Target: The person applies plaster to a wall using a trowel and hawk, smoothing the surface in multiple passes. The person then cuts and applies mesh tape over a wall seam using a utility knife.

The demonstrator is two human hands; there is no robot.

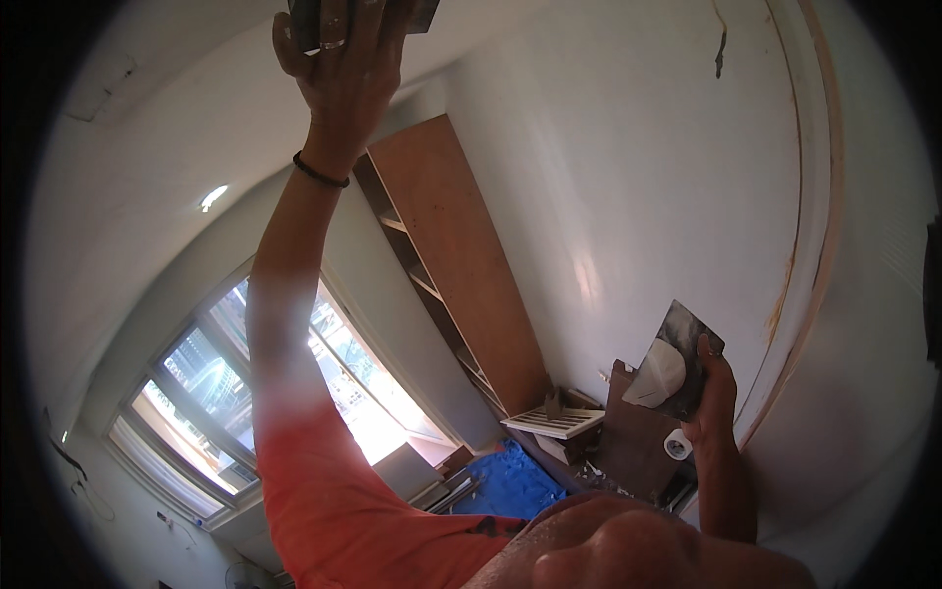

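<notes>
My left hand (353, 83) is raised overhead at the end of an outstretched arm. Its fingers are pressed over a dark flat scraper blade (420, 16) beside the ceiling, partly cut off by the picture's upper edge. Lower down at the right, my right hand (714, 393) grips a dark flat plate (679, 324) by its edge, thumb on the near face. A rounded lump of white putty (655, 375) sticks to that plate. The two hands are far apart.
A tall wooden shelf unit (456, 245) stands by the white wall (628, 177). Left of it is a bright window (206, 363). Below lie a blue sheet (510, 479), a slatted white panel (554, 422), brown boards (628, 452) and a white roll (677, 445). A wire (721, 49) hangs from the wall.
</notes>
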